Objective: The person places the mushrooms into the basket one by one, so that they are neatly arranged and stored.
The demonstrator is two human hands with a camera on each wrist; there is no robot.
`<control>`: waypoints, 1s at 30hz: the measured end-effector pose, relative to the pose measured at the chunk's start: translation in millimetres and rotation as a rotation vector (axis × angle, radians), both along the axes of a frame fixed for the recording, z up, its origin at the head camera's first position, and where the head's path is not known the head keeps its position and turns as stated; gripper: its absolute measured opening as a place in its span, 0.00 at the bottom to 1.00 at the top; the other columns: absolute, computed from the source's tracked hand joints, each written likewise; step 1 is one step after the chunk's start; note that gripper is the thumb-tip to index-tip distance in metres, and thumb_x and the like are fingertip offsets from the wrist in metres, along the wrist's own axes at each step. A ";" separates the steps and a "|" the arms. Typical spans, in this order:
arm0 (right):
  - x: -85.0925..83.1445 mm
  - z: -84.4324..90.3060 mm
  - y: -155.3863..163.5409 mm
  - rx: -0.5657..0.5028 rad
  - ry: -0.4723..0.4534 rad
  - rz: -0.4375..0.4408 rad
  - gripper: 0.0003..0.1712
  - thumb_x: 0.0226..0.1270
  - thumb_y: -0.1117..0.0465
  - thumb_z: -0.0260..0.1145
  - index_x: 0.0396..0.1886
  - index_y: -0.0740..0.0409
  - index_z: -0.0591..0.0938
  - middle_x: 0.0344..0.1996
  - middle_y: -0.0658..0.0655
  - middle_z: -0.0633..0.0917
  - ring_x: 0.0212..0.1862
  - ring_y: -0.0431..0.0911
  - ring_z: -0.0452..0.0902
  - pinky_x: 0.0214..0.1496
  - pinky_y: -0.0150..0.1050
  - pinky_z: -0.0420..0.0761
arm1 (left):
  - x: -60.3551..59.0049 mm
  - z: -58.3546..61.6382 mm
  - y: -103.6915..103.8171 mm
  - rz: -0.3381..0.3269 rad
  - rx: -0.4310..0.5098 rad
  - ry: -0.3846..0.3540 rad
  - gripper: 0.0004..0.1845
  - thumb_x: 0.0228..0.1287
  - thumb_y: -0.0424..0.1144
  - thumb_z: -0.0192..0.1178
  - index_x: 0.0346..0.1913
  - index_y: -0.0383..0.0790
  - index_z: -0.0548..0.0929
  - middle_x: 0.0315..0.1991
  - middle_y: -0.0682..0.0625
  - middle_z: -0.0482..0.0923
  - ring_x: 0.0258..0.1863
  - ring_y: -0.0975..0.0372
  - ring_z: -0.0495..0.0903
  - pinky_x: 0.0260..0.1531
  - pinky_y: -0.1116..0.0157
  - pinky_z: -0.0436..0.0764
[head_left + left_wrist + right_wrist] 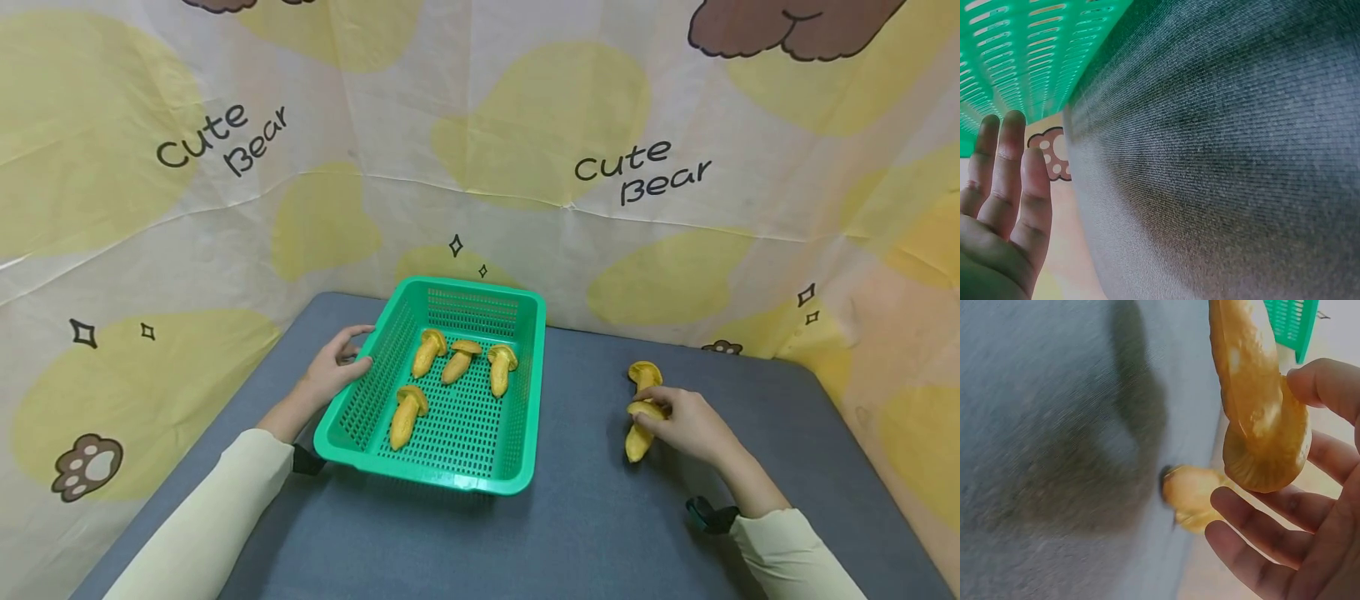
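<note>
My right hand [686, 423] pinches a yellow mushroom [637, 442] by its cap, the stem pointing toward me. In the right wrist view this mushroom [1250, 381] hangs above the cloth, thumb on one side of the cap and fingers on the other. Just behind it, a second mushroom [644, 374] sits on the table, partly covered by the hand. At the left, a green basket [536, 392] has several yellow mushrooms [425, 353] inside. My left hand [335, 365] is at the basket's left side, with extended fingers [1009, 150] right by its slotted wall in the left wrist view.
Grey-blue cloth covers the table [585, 517]. A printed curtain [510, 125] with bear lettering and yellow patches rises behind the table and along its sides. The basket stands near the back edge, left of the right hand.
</note>
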State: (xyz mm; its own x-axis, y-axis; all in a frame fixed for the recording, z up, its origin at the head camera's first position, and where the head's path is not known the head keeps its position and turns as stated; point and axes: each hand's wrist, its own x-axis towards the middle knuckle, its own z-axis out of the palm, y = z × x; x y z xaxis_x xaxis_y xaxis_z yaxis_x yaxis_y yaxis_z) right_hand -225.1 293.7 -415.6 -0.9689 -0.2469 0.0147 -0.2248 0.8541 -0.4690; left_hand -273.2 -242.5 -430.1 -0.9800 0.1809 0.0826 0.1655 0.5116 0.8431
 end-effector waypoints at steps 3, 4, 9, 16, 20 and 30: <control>0.4 5.3 -5.8 -0.014 0.015 -0.008 0.17 0.67 0.47 0.64 0.50 0.50 0.84 0.44 0.55 0.86 0.45 0.49 0.81 0.40 0.44 0.79 | 0.2 -0.1 -0.3 0.001 0.002 -0.004 0.30 0.71 0.46 0.53 0.73 0.53 0.60 0.64 0.33 0.68 0.60 0.41 0.72 0.50 0.45 0.75; 0.5 7.0 -7.6 -0.016 0.021 -0.008 0.18 0.67 0.47 0.64 0.50 0.50 0.84 0.44 0.56 0.86 0.45 0.50 0.81 0.41 0.45 0.79 | 0.1 -0.2 -0.3 -0.001 0.004 -0.005 0.30 0.71 0.46 0.53 0.73 0.53 0.60 0.65 0.33 0.68 0.61 0.40 0.71 0.50 0.44 0.75; 1.1 14.6 -17.2 -0.032 0.048 -0.003 0.19 0.66 0.48 0.65 0.51 0.51 0.84 0.46 0.57 0.85 0.47 0.51 0.80 0.43 0.46 0.78 | -0.3 -0.9 -0.5 -0.007 0.006 -0.003 0.31 0.71 0.46 0.53 0.74 0.51 0.59 0.66 0.33 0.66 0.63 0.40 0.70 0.52 0.42 0.74; 0.9 23.9 -32.5 -0.077 0.119 0.049 0.14 0.65 0.53 0.67 0.48 0.51 0.85 0.43 0.55 0.84 0.40 0.45 0.79 0.38 0.39 0.76 | -1.8 -2.6 -1.8 -0.010 0.000 0.002 0.30 0.71 0.46 0.53 0.74 0.52 0.59 0.63 0.33 0.69 0.57 0.41 0.74 0.47 0.49 0.76; 1.8 28.3 -41.2 -0.084 0.150 0.065 0.14 0.65 0.53 0.67 0.48 0.51 0.85 0.44 0.55 0.84 0.38 0.43 0.77 0.38 0.39 0.76 | -2.7 -2.3 -1.8 -0.014 0.001 0.012 0.30 0.72 0.45 0.53 0.74 0.51 0.59 0.61 0.33 0.71 0.55 0.42 0.76 0.45 0.52 0.76; 1.4 38.2 -57.9 -0.098 0.175 0.108 0.14 0.64 0.56 0.68 0.49 0.52 0.84 0.42 0.53 0.84 0.38 0.43 0.75 0.40 0.40 0.76 | -3.1 -4.4 -2.9 -0.012 -0.002 -0.001 0.30 0.72 0.47 0.53 0.74 0.54 0.59 0.65 0.33 0.67 0.61 0.41 0.72 0.51 0.45 0.75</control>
